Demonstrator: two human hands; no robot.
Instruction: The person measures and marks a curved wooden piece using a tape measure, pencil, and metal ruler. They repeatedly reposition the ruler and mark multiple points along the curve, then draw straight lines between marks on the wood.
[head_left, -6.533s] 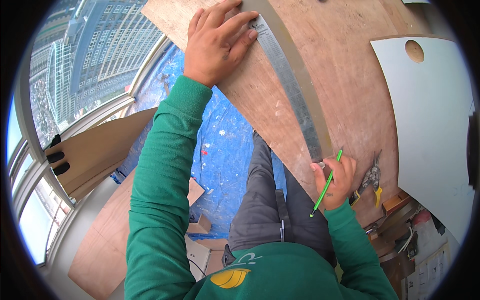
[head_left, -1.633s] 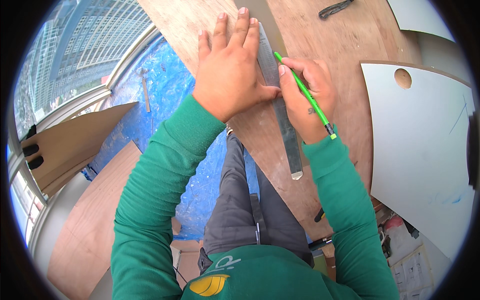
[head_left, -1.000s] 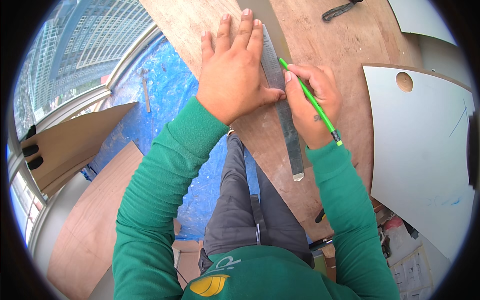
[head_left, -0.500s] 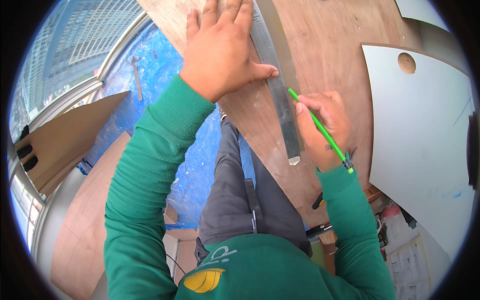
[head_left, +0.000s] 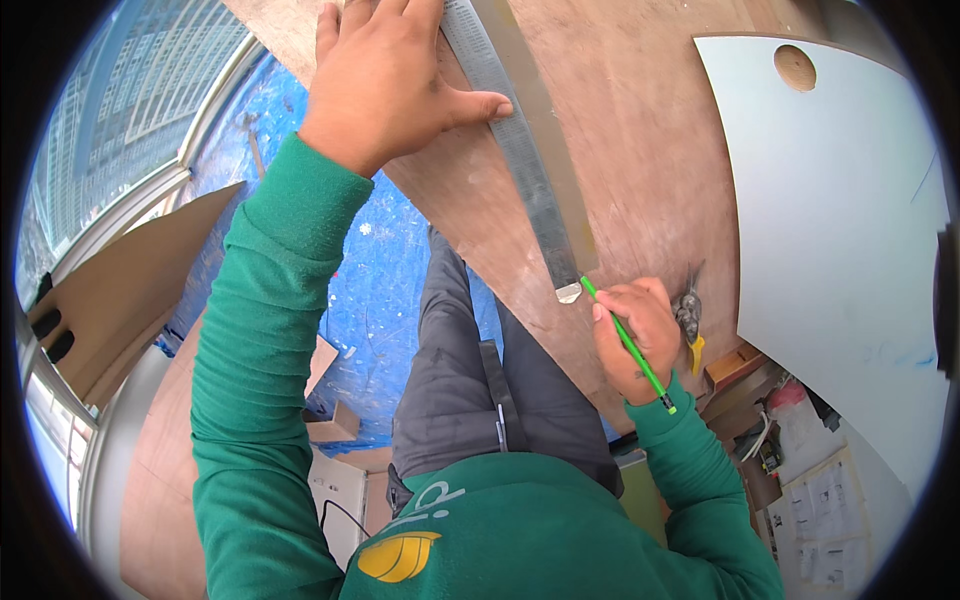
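Observation:
My left hand (head_left: 385, 85) lies on a plywood sheet (head_left: 640, 170), fingers spread, its thumb pressing on a metal ruler (head_left: 520, 165). The ruler runs from far left toward me, with a greyish strip (head_left: 545, 120) along its right side. A green pencil (head_left: 630, 345) is pinched in my right hand (head_left: 640, 330). Its tip is close to the ruler's near end; whether it touches the wood I cannot tell. Just right of that hand lie metal snips (head_left: 688, 312) with a yellow handle.
A pale panel (head_left: 830, 210) with a round hole stands on the right, overlapping the plywood. Blue plastic sheeting (head_left: 365, 290) covers the floor below. A brown board (head_left: 140, 280) leans by the window at left, above a curved wooden panel (head_left: 165, 480). Papers (head_left: 825, 520) lie at lower right.
My right hand has slid the pencil nearer to me, from beside the ruler's middle to its near end. The snips, mostly hidden before, now show. The whole view has shifted slightly.

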